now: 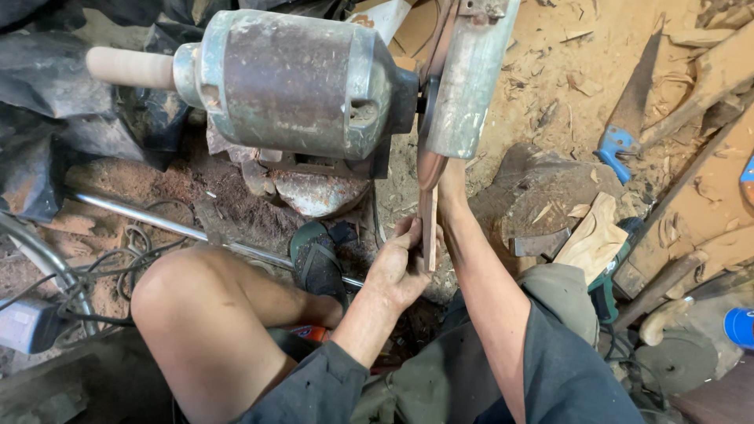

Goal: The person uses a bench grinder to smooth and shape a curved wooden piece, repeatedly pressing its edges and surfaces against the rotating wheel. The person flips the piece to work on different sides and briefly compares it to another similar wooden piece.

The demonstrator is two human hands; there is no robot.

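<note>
Left hand (398, 271): frame centre, fingers curled, clamped on lower end of thin wooden strip (428, 228). Strip: upright, upper end at grinder disc (431, 110). Right hand (450, 177): forearm extended upward, hand behind strip, grip cannot tell. Motor (294, 78): upper centre.

Tight ahead of me. The motor housing (294, 78) and grinder guard (469, 78) wall off the top, with only a narrow slot between them. My raised knee (188, 302) blocks the left. Right side: a stump (542, 192), a carved wood block (593, 235) and planks (707, 180) crowd the ground. Open sawdust floor (542, 71) lies beyond the guard.
</note>
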